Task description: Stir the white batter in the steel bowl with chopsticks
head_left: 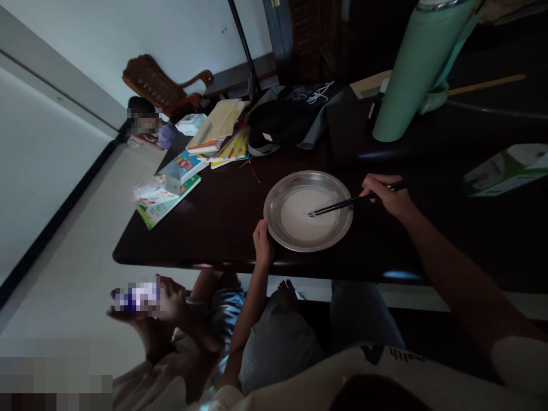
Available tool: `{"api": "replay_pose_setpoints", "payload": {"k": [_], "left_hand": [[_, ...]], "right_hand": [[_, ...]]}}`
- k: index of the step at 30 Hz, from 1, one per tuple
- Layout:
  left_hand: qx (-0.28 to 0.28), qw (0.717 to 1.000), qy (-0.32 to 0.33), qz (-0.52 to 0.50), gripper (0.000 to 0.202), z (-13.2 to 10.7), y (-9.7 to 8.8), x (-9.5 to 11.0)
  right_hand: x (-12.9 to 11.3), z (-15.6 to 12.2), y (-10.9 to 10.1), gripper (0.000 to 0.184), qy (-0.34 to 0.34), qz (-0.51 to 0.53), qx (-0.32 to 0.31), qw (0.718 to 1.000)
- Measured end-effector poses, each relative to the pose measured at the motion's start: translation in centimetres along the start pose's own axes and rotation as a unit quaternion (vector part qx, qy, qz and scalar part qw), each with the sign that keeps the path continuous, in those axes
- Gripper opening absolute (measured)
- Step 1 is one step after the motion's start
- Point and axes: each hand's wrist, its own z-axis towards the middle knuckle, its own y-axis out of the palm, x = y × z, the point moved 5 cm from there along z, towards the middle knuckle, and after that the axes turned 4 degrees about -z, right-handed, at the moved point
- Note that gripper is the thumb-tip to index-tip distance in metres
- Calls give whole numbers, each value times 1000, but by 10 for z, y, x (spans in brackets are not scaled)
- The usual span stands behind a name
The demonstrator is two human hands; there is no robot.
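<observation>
Right hand (383,194) grasps black chopsticks (338,205), their tips in the pale liquid (302,225); left hand (262,242) touches the rim of the metal basin (274,200), on the table (192,228) near its front edge, but whether it pinches, I cannot tell. For stirring, slow low circles and a steadied rim probably avoid splashing.

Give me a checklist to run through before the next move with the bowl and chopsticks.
1. Left hand at the bowl: ok, against its rim; firmness, cannot tell.
2. Right hand holding the chopsticks: ok.
3. Chopstick tips over or in the pale liquid: ok; depth, cannot tell.
4. Bowl fully on the table: ok.
5. Green bottle apart from the bowl: ok.
6. Liquid evenly mixed: cannot tell.
</observation>
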Motion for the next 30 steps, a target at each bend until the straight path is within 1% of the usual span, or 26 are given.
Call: {"api": "replay_pose_setpoints", "payload": {"k": [3,5,6,8,10,11,12,14,16,17,18,20,22,24,26,28,30], "left_hand": [[7,1000,-5,6,42,-1,0,2],[11,1000,-7,13,42,-1,0,2],[12,1000,-8,14,42,-1,0,2],[12,1000,-7,13,43,-1,-1,1],[9,1000,-5,10,44,-1,-1,0],[5,1000,-4,9,44,-1,-1,0],[2,1000,-4,9,44,-1,0,0],[4,1000,-8,5,43,-1,0,0],[14,1000,-15,-2,43,-1,0,1],[18,1000,-19,-5,43,-1,0,1],[20,1000,-23,-7,43,-2,0,2],[22,999,-31,-8,43,-3,1,3],[25,999,-34,-6,44,-3,1,3],[26,999,-30,-5,44,-3,0,2],[24,999,-23,-3,44,-3,0,2],[20,1000,-18,-1,45,-2,1,2],[16,1000,-15,1,44,-2,1,2]], "right_hand": [[-2,-2,9,40,-1,0,-58,998],[-4,-2,13,33,-6,-14,-75,997],[-4,-2,13,31,-8,-22,-68,997],[-3,-1,8,30,-7,-29,-32,999],[1,0,2,34,-1,-19,1,1000],[2,1,0,37,1,-10,5,1000],[3,1,0,40,2,-1,0,1000],[2,0,5,41,1,7,-31,999],[-2,-1,11,36,-1,0,-63,998],[-3,-2,13,34,-2,-7,-67,998],[-4,-2,13,32,-1,-14,-62,998],[-5,-1,9,32,6,-26,-31,999],[-3,0,3,37,14,-24,2,1000],[-2,0,0,43,14,-4,5,1000],[-2,-1,4,45,10,12,-24,1000],[-3,-2,10,43,9,10,-58,998],[-5,-3,13,39,6,-5,-70,998]]}}
